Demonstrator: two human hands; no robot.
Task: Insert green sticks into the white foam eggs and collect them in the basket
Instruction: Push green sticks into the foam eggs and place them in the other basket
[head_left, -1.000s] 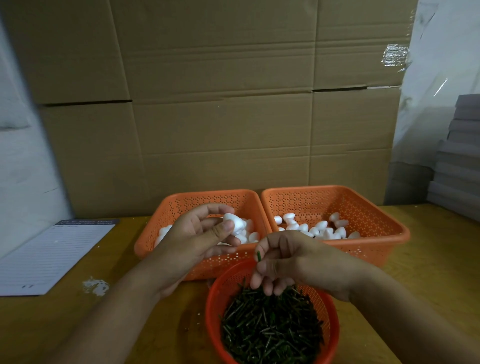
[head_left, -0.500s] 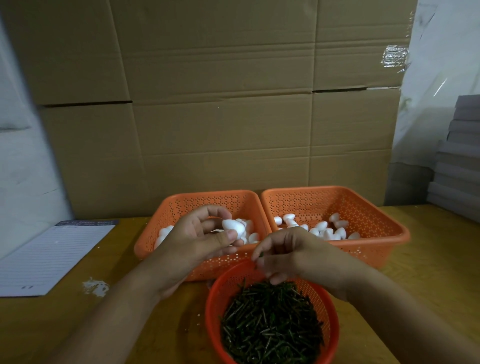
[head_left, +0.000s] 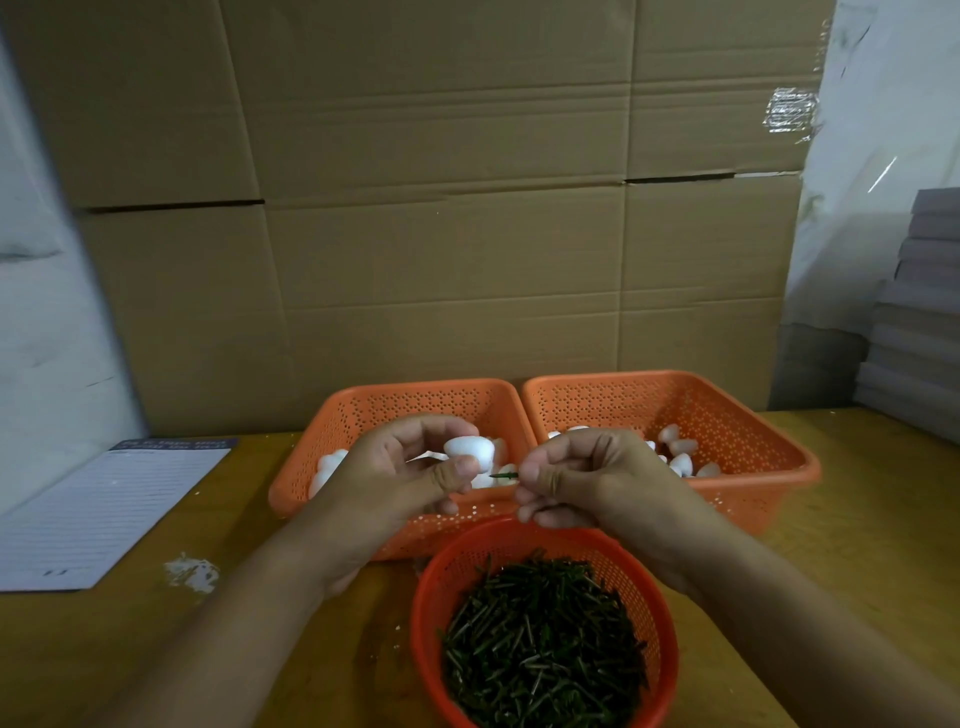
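Observation:
My left hand (head_left: 402, 480) grips a white foam egg (head_left: 469, 452) between thumb and fingers, above the left orange basket (head_left: 363, 410). My right hand (head_left: 582, 480) pinches a thin green stick (head_left: 504, 475) that points left, its tip just short of the egg. Below both hands sits a round red basket (head_left: 436, 577) full of green sticks (head_left: 540, 639). The left basket and the right orange basket (head_left: 727, 415) each hold several white eggs, partly hidden by my hands.
Big cardboard boxes (head_left: 441, 208) stand right behind the baskets. A lined paper pad (head_left: 104, 514) lies at the table's left, with white crumbs (head_left: 192, 571) beside it. A grey stack (head_left: 919, 312) rises at the far right.
My right hand has lifted out of the stick basket with one stick and turned it toward the egg. My left hand holds the egg in nearly the same place.

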